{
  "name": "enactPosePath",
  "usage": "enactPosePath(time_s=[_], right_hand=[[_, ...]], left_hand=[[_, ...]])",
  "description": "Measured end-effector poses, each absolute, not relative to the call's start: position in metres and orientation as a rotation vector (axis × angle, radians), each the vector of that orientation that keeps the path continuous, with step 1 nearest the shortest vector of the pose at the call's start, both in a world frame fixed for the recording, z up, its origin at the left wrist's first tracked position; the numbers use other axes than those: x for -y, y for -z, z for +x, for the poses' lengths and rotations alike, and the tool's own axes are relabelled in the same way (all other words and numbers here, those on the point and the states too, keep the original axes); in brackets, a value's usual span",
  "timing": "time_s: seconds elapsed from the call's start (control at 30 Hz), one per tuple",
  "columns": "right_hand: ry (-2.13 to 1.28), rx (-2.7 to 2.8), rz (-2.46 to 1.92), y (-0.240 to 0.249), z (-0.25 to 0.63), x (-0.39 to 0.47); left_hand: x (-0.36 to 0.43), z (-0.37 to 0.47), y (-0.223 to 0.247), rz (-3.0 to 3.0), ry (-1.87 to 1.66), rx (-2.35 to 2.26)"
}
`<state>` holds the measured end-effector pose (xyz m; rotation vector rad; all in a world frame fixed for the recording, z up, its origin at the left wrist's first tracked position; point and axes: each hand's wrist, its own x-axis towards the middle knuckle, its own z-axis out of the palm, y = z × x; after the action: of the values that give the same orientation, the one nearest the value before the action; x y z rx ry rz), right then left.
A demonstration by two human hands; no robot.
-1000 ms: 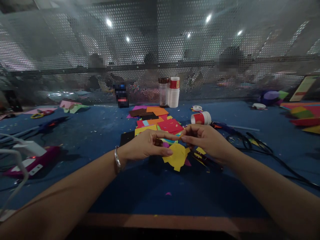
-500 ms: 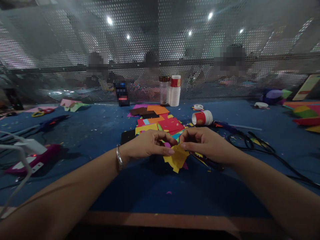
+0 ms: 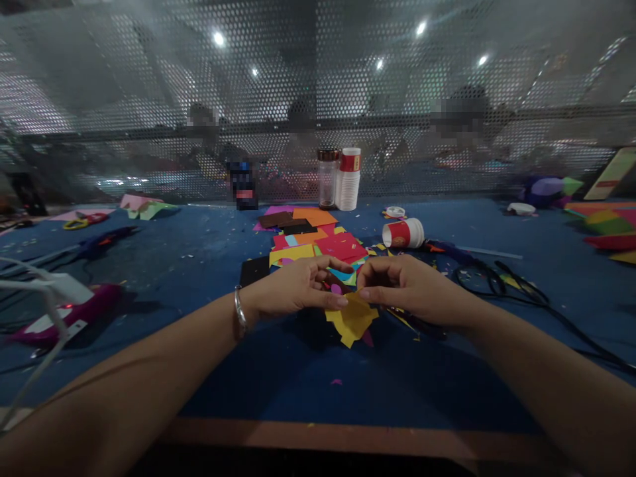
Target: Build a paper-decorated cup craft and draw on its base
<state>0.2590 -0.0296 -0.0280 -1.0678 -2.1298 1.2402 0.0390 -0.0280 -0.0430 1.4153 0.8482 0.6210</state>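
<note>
A piece of yellow paper (image 3: 352, 323) with a cut, jagged outline hangs between my hands, just above the blue table. At its upper right edge, the thumb and bent fingers of my right hand (image 3: 405, 285) pinch it. My left hand (image 3: 298, 285) has its thumb along the paper's upper left edge, while the index finger arches above, apart from the thumb; its other fingers curl behind. Beyond the fingers lies a pile of coloured paper with red sheets (image 3: 342, 248) and a yellow sheet (image 3: 291, 255). A silver bracelet (image 3: 240, 311) circles my left wrist.
Red-and-white paper cups (image 3: 405, 234) lie on their side, with a glue gun (image 3: 447, 250) and black cable to the right. Behind stand a glass bottle (image 3: 326, 182) and stacked cups (image 3: 348, 182). A purple-and-white power strip (image 3: 74, 318) lies left, near scissors (image 3: 84, 220).
The yellow paper has dipped and tilted slightly toward me. My left index finger stands a little farther off the paper; the right hand keeps its pinch.
</note>
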Motion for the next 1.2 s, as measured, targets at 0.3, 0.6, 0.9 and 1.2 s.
enactPosePath(time_s=[0.3,0.6,0.9,1.2], right_hand=[[-1.095,2.219,-1.126,0.0329,0.2555,0.0298],[-1.084,2.215,-1.137,0.0340,0.2542,0.0307],[-1.103,2.181,-1.140,0.0343,0.2543,0.0319],[-1.070,2.067,-1.146,0.0295,0.2592,0.0312]], left_hand=[[0.0284,0.0401,0.0427,1.401,-0.589,-0.843],[0.0281,0.0404,0.0430,1.417,-0.604,-0.820],[0.0289,0.0389,0.0445,1.433,-0.613,-0.829],[0.0255,0.0377,0.0470,1.400,-0.706,-0.863]])
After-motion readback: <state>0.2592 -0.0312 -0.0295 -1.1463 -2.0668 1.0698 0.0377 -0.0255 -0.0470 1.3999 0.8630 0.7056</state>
